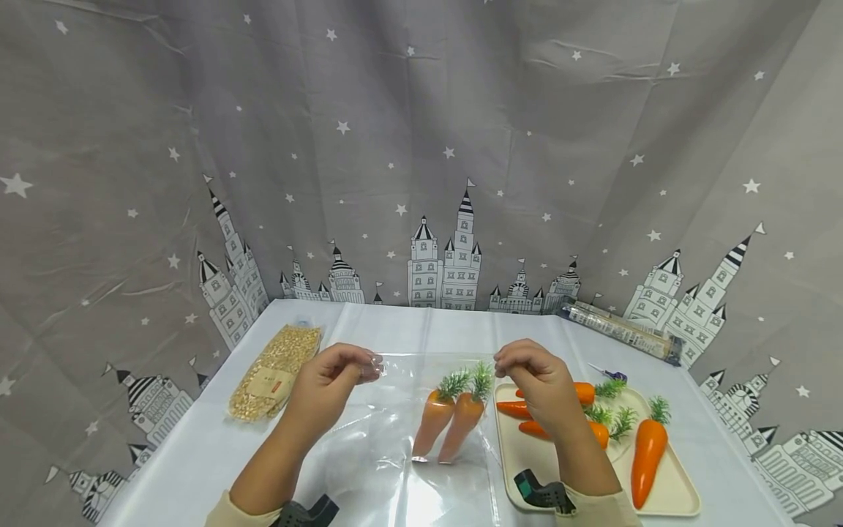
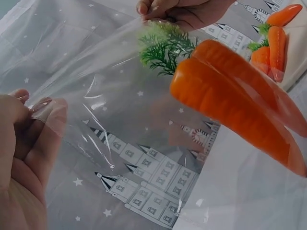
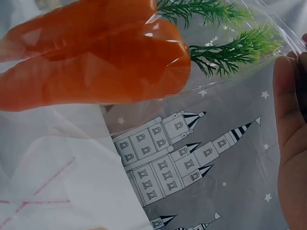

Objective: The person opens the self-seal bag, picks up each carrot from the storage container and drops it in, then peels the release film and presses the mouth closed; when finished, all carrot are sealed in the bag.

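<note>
In the lower middle of the head view, a clear plastic bag (image 1: 375, 432) is held up by its top edge, with two orange carrots (image 1: 435, 421) with green tops inside, toward its right side. The left hand (image 1: 331, 384) pinches the top left corner between thumb and fingers; the right hand (image 1: 535, 377) pinches the top right corner, and the film is stretched between them (the left wrist view shows it creasing toward the fingers).

Edges run close on both sides. The bag's right edge lies just beside the left rim of a cream tray (image 1: 516, 479), lower right, where more carrots (image 1: 648, 461) lie, some partly behind the right hand and forearm. At left, the outline of the left hand meets a packet of yellow kernels (image 1: 273, 377), with little tablecloth showing between.

Beyond the bag's top edge, a broad strip of white tablecloth (image 1: 421, 329) reaches to the grey castle-print curtain (image 1: 369, 183). A long wrapped roll (image 1: 619, 329) lies along the far right edge.
</note>
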Tool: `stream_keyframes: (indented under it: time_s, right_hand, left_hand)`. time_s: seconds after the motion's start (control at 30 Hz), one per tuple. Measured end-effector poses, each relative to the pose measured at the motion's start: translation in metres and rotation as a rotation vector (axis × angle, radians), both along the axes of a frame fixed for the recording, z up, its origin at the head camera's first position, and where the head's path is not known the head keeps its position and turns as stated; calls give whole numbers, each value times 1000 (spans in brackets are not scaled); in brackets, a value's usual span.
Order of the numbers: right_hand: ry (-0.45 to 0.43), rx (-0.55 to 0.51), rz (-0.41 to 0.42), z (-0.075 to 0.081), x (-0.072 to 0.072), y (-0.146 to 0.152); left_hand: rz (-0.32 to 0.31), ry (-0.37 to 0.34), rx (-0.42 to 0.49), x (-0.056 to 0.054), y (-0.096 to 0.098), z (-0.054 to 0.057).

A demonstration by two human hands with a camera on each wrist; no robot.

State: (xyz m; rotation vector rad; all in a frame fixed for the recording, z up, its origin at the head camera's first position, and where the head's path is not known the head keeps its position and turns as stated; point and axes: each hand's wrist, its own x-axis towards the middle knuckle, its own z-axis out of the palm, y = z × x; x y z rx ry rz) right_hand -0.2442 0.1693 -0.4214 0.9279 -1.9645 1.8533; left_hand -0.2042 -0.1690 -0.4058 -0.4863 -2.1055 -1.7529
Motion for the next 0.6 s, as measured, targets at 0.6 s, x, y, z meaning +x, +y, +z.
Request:
stream_keyframes:
  time_s: [0.6]
  right_hand:
    - [-6,64,-74,6,5,3]
  left_hand:
    - [164,-150,-46,0,3,9]
